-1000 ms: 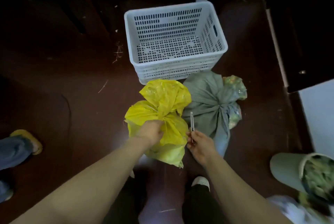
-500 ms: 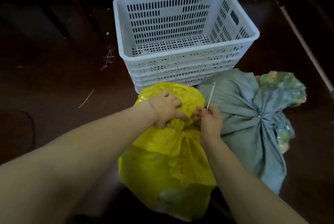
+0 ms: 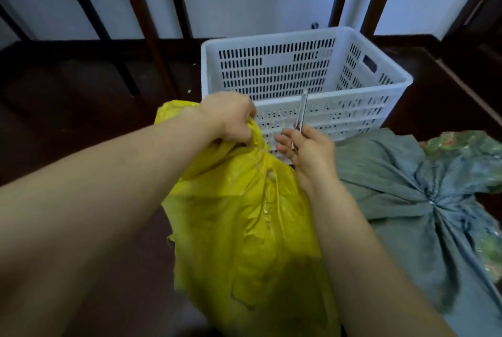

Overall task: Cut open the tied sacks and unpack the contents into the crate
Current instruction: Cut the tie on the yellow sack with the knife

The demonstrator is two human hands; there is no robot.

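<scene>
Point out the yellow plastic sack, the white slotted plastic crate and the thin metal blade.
yellow plastic sack [image 3: 244, 228], head view, crinkled front face
white slotted plastic crate [image 3: 277, 60], head view, far inner wall
thin metal blade [image 3: 302, 108], head view, mid-length

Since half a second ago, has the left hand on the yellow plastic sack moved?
Yes: left hand has risen, pulling the yellow sack up to the front rim of the white slotted plastic crate; earlier it sat below that wall.

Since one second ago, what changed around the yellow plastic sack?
The left hand went from resting on the yellow plastic sack to gripping its bunched neck. Unchanged: right hand holds the thin metal blade upright; white slotted plastic crate and tied grey-green cloth sack.
</scene>
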